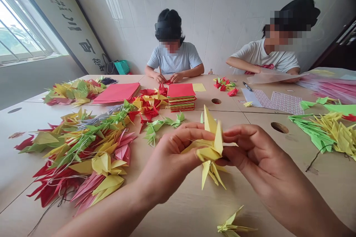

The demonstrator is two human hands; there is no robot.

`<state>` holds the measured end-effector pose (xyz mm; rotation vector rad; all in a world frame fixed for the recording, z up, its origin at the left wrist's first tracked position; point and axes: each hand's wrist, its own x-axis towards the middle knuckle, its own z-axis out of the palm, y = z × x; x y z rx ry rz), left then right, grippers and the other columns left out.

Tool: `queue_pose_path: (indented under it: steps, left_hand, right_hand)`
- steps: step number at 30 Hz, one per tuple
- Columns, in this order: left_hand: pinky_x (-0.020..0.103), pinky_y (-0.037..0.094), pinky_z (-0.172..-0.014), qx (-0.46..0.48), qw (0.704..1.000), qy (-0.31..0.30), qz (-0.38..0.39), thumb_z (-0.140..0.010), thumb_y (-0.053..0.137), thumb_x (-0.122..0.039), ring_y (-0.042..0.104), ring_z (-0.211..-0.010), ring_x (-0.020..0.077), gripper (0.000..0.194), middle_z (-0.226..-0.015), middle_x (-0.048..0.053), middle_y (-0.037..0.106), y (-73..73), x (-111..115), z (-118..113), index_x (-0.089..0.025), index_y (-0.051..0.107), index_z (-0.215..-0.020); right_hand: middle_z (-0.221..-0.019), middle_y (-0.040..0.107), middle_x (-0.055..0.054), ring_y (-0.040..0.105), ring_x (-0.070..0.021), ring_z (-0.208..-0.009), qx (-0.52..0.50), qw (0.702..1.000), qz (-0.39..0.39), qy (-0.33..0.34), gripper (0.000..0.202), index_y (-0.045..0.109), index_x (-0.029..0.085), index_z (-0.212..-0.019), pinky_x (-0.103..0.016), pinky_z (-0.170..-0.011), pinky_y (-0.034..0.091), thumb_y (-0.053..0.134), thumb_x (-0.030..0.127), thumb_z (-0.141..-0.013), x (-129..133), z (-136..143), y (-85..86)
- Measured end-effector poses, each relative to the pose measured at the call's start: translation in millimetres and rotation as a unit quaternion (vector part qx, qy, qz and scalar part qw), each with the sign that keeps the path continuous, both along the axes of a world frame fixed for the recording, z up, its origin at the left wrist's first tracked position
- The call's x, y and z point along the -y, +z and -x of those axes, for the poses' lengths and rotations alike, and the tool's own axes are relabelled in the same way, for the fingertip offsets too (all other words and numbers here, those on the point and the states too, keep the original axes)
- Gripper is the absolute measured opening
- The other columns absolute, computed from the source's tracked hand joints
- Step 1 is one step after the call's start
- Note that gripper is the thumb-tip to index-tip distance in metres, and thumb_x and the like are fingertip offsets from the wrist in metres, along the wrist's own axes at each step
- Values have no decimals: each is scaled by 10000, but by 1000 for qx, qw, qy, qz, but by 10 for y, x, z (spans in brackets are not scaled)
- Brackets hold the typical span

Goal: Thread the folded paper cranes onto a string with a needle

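Between my two hands, above the near part of the table, is a yellow folded paper crane (209, 152) with pointed tips sticking up. My left hand (175, 155) pinches its left side between thumb and fingers. From the right, my right hand (247, 152) grips the opposite side, its fingertips partly hidden behind the paper. More yellow paper points (211, 173) and a dark string hang just below the crane. On the table nearer to me lies another yellow-green folded crane (235, 226).
Strung paper cranes (91, 155) heap up at the left. A square paper stack (181, 98) and red sheets (118, 92) stand farther back. Green and yellow cranes (330, 129) lie right, near a table hole (279, 127). Two people (174, 57) sit across the table.
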<state>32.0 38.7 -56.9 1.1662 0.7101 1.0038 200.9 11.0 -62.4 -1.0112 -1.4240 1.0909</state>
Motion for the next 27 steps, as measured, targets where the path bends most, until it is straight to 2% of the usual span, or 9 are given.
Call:
queue_pose_path:
  steps: [3,6,8,11,14,18,22,27]
  left_hand:
    - [151,480,-707,50,998,-8,44,-732,749,-135,587,-793,76,107,-1017,4,619,3,-6,-6,-193,752,-821]
    - [137,474,-685,99,992,-30,73,-709,727,-49,602,-707,58,169,-808,-20,666,36,-7,-6,-181,745,-812]
    - [130,471,-683,115,990,-36,76,-707,716,-26,615,-687,52,183,-739,-35,673,54,-7,-7,-180,739,-803]
    - [115,463,-676,113,990,-35,71,-715,710,-25,616,-682,41,162,-758,-37,688,61,-1,-15,-164,739,-792]
    - [118,464,-687,118,990,-45,65,-716,703,-11,615,-692,43,174,-776,-34,696,43,10,-28,-162,742,-794]
    - [175,479,-692,105,989,-75,66,-741,690,-31,618,-658,74,206,-734,-17,702,-1,11,-46,-185,752,-863]
    - [181,464,-699,80,993,-42,78,-696,738,-59,612,-678,84,212,-763,-4,717,-31,-4,-56,-190,763,-861]
    - [192,456,-717,89,987,-61,119,-692,755,-102,611,-692,94,161,-736,17,714,-28,-32,-62,-166,760,-839]
  right_hand:
    - [-875,667,34,688,-112,-759,-29,998,49,20,163,511,299,-975,-233,-698,597,604,400,-889,-15,-11,-3]
    - [-816,666,26,649,-108,-713,18,994,107,27,236,534,282,-977,-208,-637,558,626,465,-859,-45,-54,-12]
    - [-750,638,22,588,-99,-671,66,991,109,29,236,577,259,-922,-189,-587,504,603,487,-867,-62,-80,-13]
    - [-683,569,25,496,-91,-622,95,991,90,34,262,596,224,-788,-190,-548,440,581,467,-885,-76,-92,-12]
    - [-667,555,21,475,-94,-603,52,992,108,48,267,601,208,-764,-206,-537,421,598,449,-878,-83,-78,-30]
    - [-706,595,8,494,-99,-619,-38,987,143,68,204,652,201,-828,-219,-552,416,658,403,-846,-95,-55,-67]
    - [-782,650,-5,561,-103,-664,-122,975,175,56,204,671,207,-927,-219,-593,458,739,336,-785,-113,-58,-54]
    - [-778,665,23,589,-80,-668,-161,971,161,69,180,639,225,-884,-174,-580,466,767,275,-766,-123,-75,-61]
